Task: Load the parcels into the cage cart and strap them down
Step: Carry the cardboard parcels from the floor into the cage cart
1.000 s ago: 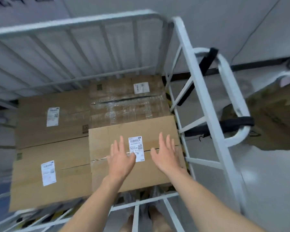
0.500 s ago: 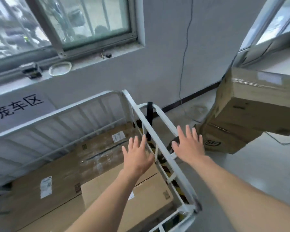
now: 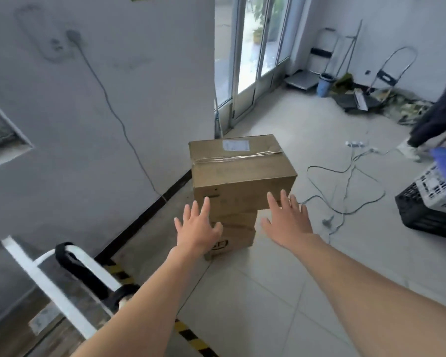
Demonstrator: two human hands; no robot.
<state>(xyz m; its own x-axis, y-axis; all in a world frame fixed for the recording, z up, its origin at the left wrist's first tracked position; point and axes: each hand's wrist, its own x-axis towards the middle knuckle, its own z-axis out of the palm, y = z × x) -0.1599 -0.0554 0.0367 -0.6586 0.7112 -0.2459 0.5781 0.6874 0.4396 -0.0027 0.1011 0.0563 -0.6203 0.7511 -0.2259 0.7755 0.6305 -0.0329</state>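
A taped brown parcel (image 3: 240,173) with a white label sits on top of a smaller box (image 3: 238,234) on the tiled floor by the wall. My left hand (image 3: 197,228) and my right hand (image 3: 287,221) are stretched out toward the stack, fingers spread and holding nothing, just short of the top parcel's near face. The white cage cart (image 3: 44,282) shows only its corner frame at the lower left, with a black strap (image 3: 88,276) looped on its handle. A parcel inside the cart (image 3: 18,323) is partly visible.
Grey cables (image 3: 345,186) lie looped on the floor right of the stack. Black and white crates (image 3: 433,202) stand at the right edge, beside another person's leg (image 3: 438,117). Yellow-black floor tape (image 3: 191,336) runs along the cart. A hand truck (image 3: 392,70) and clutter sit at the far wall.
My view swung from the cart's inside to the floor stack on the right. Both hands lifted off the parcel laid in the cart and now reach toward the stacked boxes.
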